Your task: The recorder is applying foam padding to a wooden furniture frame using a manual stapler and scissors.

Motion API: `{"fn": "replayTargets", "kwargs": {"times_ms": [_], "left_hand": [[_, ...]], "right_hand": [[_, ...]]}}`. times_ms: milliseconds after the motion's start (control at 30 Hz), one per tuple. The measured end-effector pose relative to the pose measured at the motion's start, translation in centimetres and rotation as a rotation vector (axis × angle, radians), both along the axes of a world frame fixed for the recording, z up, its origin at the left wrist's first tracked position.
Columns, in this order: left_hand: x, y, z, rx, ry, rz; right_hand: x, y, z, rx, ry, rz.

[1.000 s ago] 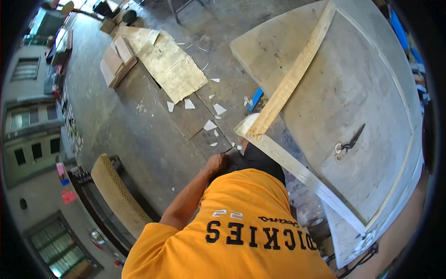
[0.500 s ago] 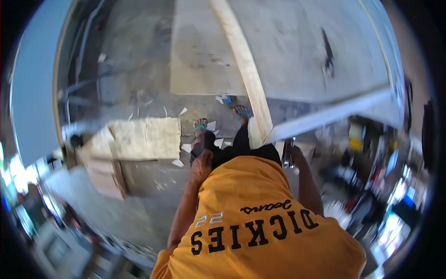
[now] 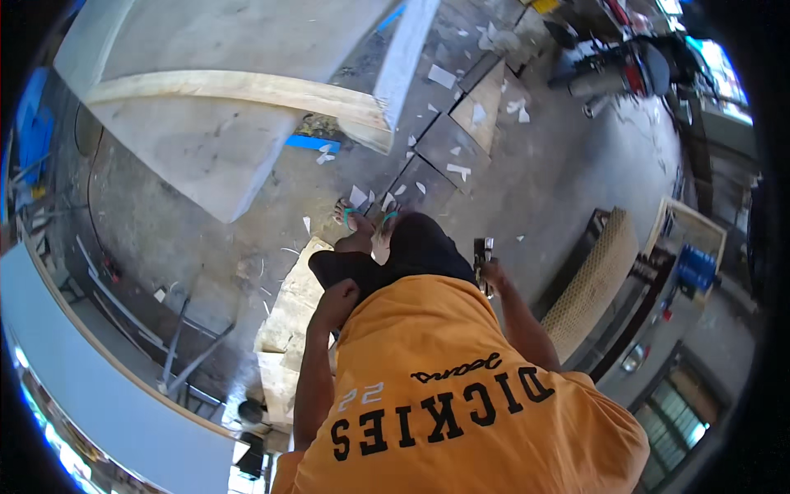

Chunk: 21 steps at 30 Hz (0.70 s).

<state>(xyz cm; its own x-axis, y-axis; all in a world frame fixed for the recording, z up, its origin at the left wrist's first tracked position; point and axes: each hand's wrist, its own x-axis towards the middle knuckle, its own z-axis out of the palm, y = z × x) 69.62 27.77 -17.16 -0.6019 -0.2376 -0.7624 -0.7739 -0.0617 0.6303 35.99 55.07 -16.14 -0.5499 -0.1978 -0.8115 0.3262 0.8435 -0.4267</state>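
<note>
My right hand (image 3: 493, 277) is closed around a silver and black metal hand tool (image 3: 484, 257), held out beside my right hip; its exact kind is unclear. Beside my left thigh, my left hand (image 3: 339, 301) hangs with its fingers curled in, and the inside of the grip is hidden. In front of me at the upper left stands a large pale panel (image 3: 247, 33). A light wooden strip (image 3: 239, 85) runs across it, and a white-edged strip (image 3: 407, 58) meets that one near its right end. Neither hand touches the panel.
A flattened cardboard piece (image 3: 290, 305) lies by my left leg. White scraps (image 3: 442, 76) litter the floor. A long white-topped table (image 3: 107, 354) is at the lower left, near metal legs (image 3: 177, 346). A motorcycle (image 3: 625, 74) stands upper right, and a woven-textured panel (image 3: 594, 280) at right.
My view has swung to the right: the panel and strips now sit farther left, and the motorcycle has come into sight. The tool stays in my right hand.
</note>
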Motion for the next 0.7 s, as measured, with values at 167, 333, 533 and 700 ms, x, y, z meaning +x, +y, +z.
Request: {"fn": "replayTargets", "kwargs": {"times_ms": [167, 333, 533, 700], "left_hand": [[-1.6, -0.1, 0.6, -0.035, -0.035, -0.177], [-4.2, -0.1, 2.3, -0.114, -0.054, -0.373], [-5.9, -2.4, 1.1, -0.033, -0.133, -0.580], [-5.8, -5.1, 0.4, 0.177, -0.101, -0.455]], "right_hand": [[4.6, 5.9, -1.4, -0.004, 0.002, -0.103], [7.1, 8.6, -2.8, -0.010, 0.019, -0.190], [10.5, 8.4, -3.1, 0.000, 0.070, -0.282], [12.7, 7.0, -4.3, 0.051, 0.097, -0.299]]}}
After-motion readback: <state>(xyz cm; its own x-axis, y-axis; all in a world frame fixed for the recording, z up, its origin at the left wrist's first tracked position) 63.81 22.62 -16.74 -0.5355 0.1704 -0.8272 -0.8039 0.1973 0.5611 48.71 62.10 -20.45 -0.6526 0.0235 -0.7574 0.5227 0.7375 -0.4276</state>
